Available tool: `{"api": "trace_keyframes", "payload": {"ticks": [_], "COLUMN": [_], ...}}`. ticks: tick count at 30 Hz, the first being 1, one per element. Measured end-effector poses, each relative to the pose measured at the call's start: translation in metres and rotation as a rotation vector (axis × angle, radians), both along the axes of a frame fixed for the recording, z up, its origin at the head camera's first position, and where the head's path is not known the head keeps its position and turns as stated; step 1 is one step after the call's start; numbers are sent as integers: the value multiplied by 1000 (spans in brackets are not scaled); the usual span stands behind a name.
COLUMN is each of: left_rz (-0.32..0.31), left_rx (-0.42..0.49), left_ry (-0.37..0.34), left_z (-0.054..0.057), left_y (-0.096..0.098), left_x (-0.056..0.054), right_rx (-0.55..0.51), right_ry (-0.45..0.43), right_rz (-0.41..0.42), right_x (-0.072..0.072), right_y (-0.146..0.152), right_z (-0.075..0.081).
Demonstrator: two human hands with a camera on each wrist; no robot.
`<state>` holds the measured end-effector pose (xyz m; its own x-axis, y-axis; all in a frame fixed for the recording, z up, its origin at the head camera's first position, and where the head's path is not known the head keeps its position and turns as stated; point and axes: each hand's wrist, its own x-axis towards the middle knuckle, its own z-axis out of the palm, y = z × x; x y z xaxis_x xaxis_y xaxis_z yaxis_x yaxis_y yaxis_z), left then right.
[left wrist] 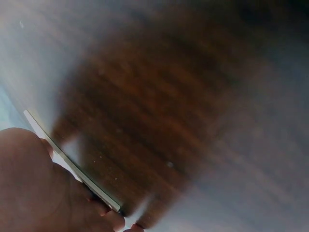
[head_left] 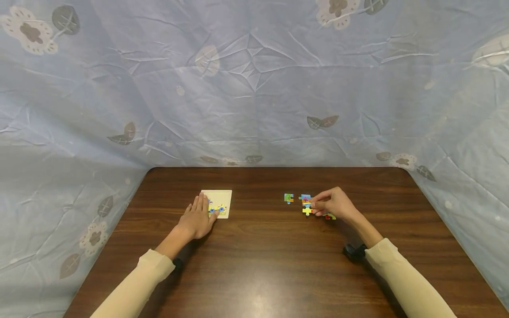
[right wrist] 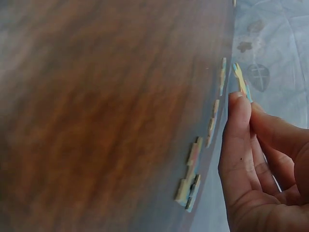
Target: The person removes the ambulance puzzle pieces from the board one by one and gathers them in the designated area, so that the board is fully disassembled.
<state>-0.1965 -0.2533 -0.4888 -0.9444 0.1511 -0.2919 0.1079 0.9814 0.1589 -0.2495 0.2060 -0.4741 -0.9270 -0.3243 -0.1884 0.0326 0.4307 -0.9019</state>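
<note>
A pale square puzzle board (head_left: 225, 195) lies toward the back left of the table, with colourful pieces (head_left: 221, 209) in its lower part. My left hand (head_left: 195, 221) rests flat across the board's left side, fingers extended, hiding that part. In the left wrist view only the thin edge of the board (left wrist: 79, 173) shows beside the fingers. Over at the right, my right hand (head_left: 336, 205) pinches a jigsaw piece (right wrist: 240, 79) between thumb and fingers, held up off the table. Loose jigsaw pieces (head_left: 288, 198) lie around and below that hand, some partly covered by it.
The brown wooden table (head_left: 254, 247) has rounded far corners. A pale blue patterned cloth (head_left: 254, 110) hangs behind it and along both sides. A dark wrist device (head_left: 355, 252) sits under the right wrist.
</note>
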Motion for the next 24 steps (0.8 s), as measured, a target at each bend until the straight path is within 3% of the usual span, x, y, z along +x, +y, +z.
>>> {"api": "trace_keyframes", "payload": {"ticks": [14,24], "left_rz": [2,1], "left_rx": [6,2], "left_ry": [4,4], "left_z": [-3,-2], "left_y": [-1,-1], "left_x": [0,-2], "right_rx": [64,257], "right_ry": [-34,-14], "right_rz": [21,20], "right_x": [-4,-8], "right_y": [-4,-14], "right_z": [-5,4]}}
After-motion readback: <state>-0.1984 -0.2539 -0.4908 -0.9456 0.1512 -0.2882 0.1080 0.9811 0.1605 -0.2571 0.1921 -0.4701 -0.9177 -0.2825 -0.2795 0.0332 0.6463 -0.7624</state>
